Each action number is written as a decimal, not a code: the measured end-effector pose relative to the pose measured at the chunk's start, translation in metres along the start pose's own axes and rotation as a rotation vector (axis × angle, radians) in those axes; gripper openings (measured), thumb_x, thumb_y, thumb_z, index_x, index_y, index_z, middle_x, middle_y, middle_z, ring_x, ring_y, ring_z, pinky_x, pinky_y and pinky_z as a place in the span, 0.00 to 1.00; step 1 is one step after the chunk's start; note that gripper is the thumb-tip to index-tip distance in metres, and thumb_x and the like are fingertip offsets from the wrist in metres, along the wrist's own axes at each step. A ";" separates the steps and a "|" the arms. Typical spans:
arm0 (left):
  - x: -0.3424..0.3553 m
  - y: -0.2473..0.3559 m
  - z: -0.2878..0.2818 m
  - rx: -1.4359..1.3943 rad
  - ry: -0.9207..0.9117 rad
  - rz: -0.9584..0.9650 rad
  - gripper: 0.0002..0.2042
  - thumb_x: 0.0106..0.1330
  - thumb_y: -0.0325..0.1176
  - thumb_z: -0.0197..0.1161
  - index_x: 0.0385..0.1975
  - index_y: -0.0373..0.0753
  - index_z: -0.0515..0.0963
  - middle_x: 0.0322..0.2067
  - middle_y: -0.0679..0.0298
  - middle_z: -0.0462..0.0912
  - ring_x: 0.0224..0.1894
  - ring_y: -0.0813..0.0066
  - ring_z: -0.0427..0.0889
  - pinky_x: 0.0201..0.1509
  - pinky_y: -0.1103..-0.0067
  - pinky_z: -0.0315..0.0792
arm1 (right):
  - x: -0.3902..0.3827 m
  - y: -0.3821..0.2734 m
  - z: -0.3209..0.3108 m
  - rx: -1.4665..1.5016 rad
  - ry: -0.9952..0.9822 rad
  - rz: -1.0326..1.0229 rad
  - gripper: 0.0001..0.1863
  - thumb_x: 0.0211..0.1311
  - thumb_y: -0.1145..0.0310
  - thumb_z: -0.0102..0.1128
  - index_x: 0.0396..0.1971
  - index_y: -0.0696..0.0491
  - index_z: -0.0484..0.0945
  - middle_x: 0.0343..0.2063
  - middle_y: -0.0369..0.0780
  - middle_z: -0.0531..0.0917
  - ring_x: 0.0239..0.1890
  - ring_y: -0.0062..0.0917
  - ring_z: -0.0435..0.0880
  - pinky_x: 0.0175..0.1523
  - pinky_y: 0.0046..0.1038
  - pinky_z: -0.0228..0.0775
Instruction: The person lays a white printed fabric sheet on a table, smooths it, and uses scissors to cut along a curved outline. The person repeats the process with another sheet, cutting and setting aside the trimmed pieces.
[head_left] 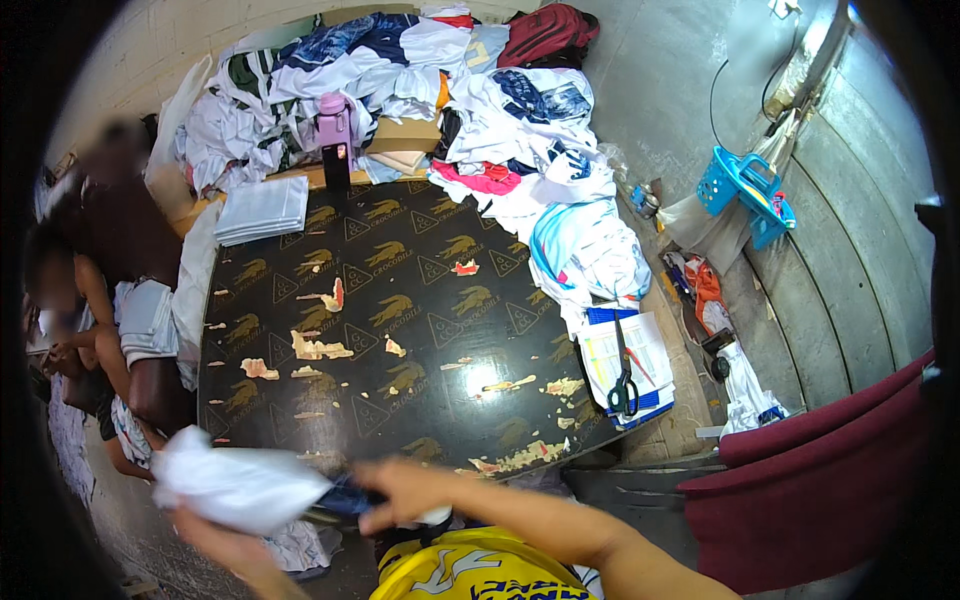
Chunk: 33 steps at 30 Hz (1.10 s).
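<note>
A white garment [245, 488], smeared by motion, is stretched in front of me at the table's near left corner. My left hand [215, 540] grips it from below, its fingers partly behind the cloth. At the garment's other end, beside a dark blue part, is my right hand [405, 490]. Its thumb and fingers appear to close on the cloth there, though blur softens the grip. Behind both hands stands the black patterned table [420, 350], its surface chipped in several spots. A neat stack of folded white cloth [262, 208] lies at its far left corner.
Heaped garments [370, 75] line the back and right side, with a purple bottle [334, 120] and a phone [337, 168] before them. Black scissors [623, 390] rest on papers [640, 350] at right. People [75, 280] sit at left. A blue basket [740, 190] hangs at right.
</note>
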<state>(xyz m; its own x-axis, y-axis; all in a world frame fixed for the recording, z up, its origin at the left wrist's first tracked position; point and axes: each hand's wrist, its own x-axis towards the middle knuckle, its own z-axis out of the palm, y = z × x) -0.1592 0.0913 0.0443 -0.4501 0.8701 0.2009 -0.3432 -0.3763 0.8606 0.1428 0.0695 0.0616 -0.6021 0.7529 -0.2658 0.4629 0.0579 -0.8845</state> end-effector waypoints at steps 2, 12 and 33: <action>0.078 0.022 0.012 0.289 -0.157 -0.012 0.28 0.82 0.48 0.52 0.71 0.33 0.71 0.64 0.51 0.79 0.66 0.55 0.80 0.71 0.59 0.74 | 0.010 0.006 0.061 -0.043 -0.049 -0.155 0.20 0.69 0.59 0.71 0.55 0.54 0.85 0.44 0.57 0.88 0.47 0.54 0.88 0.56 0.49 0.78; 0.110 -0.166 0.009 1.597 -0.676 0.284 0.35 0.79 0.51 0.59 0.76 0.33 0.64 0.70 0.46 0.72 0.72 0.51 0.71 0.77 0.55 0.62 | -0.164 0.185 0.026 0.129 1.137 0.709 0.22 0.79 0.54 0.62 0.40 0.61 0.84 0.32 0.41 0.87 0.34 0.24 0.80 0.43 0.33 0.73; 0.234 -0.263 -0.081 1.997 -0.518 0.062 0.38 0.78 0.63 0.55 0.81 0.48 0.62 0.81 0.49 0.59 0.83 0.39 0.51 0.84 0.45 0.42 | 0.009 0.277 -0.148 -0.810 0.625 0.849 0.43 0.74 0.37 0.56 0.84 0.35 0.58 0.86 0.42 0.50 0.86 0.55 0.42 0.83 0.67 0.31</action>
<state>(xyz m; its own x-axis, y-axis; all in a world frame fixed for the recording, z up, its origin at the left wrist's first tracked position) -0.2406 0.3678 -0.1726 -0.0763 0.9969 0.0204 0.9970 0.0765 -0.0110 0.3620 0.1892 -0.1285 0.3614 0.9093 -0.2062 0.9294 -0.3690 0.0018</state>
